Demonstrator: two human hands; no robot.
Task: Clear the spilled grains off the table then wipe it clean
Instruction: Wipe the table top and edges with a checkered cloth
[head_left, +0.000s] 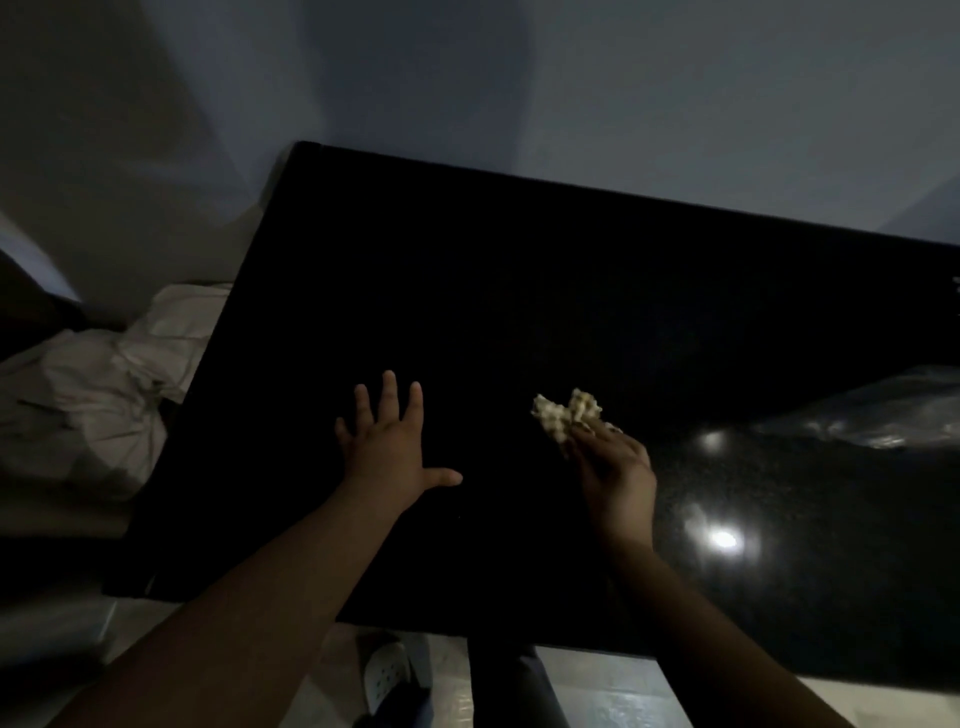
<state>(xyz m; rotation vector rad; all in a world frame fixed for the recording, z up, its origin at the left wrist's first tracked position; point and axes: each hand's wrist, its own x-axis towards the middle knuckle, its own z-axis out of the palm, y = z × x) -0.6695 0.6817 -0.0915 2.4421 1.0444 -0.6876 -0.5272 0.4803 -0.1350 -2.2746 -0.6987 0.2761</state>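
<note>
Fingers (597, 441) of the right hand (615, 467) were pinched on a crumpled cream-coloured wad (566, 415), paper or cloth, which stuck out just beyond the fingertips, low over the glossy black tabletop (519, 260); contact could not be told. It looked light, soft and easily squashed, best bunched in the whole hand so that a broad face pressed flat. Left of those fingers the left hand (389, 452) lay flat, splayed straight. No spilled grains showed in the dimness. Farther left lay rumpled white fabric (130, 374).
</note>
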